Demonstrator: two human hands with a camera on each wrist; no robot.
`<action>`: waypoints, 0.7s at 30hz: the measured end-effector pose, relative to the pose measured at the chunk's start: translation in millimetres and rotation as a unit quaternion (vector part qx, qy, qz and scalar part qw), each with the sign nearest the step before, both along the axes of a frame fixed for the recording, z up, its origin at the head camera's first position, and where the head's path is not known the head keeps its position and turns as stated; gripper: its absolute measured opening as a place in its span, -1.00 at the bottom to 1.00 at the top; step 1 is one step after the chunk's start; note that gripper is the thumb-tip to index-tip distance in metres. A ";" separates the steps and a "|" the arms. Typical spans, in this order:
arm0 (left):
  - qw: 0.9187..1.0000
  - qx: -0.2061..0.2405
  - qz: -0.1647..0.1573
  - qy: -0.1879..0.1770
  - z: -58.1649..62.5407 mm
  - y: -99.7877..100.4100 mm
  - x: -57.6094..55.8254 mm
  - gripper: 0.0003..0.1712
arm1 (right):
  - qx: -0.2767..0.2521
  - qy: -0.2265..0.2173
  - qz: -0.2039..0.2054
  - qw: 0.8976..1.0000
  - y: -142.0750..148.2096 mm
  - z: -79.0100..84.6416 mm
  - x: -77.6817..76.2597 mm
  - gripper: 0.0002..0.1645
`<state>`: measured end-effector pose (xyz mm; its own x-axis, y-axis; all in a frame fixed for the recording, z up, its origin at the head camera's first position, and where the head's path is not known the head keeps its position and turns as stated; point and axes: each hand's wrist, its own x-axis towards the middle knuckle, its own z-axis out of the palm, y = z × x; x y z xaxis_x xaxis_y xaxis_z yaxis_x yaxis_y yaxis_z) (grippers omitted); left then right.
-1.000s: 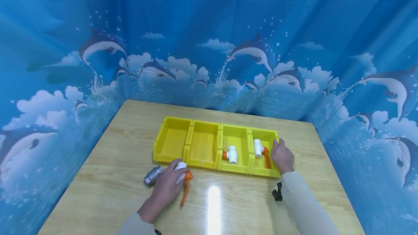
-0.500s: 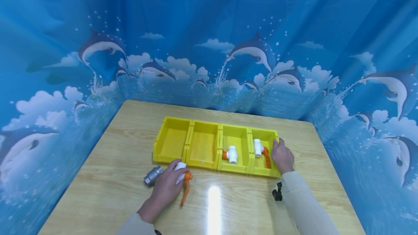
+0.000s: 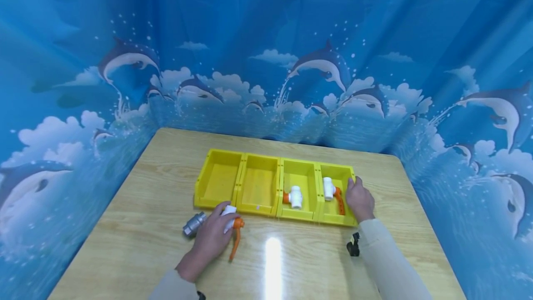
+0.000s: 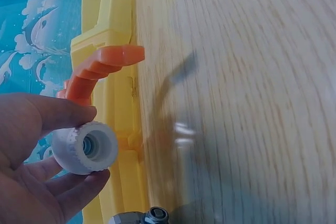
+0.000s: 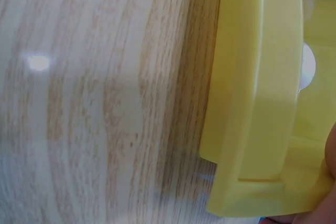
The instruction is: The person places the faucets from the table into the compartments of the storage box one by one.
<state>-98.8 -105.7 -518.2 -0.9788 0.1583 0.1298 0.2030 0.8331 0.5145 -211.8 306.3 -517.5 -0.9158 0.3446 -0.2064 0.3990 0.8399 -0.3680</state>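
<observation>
Orange-handled white valve (image 4: 102,145): pinching it above table (image 3: 308,263) in left hand (image 3: 212,234), gripping yellow end bin (image 3: 336,218) with right hand (image 3: 360,199), apparently just holding, probably calling for steady lifting next.

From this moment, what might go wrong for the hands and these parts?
The left hand pinches a white valve with its orange handle sticking out; that handle might catch on the yellow bins if carried there.
The grey fitting lies close beside that hand, so it might get knocked.
The right hand grips the rightmost bin; a tug could shift it and slide the orange-handled valve inside.
</observation>
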 end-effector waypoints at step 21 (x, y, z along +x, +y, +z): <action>1.000 -0.012 -0.011 0.018 0.8 1.2 -7.7 -0.60 | -0.002 -0.007 -0.007 1.000 -0.5 -0.3 0.1 -0.20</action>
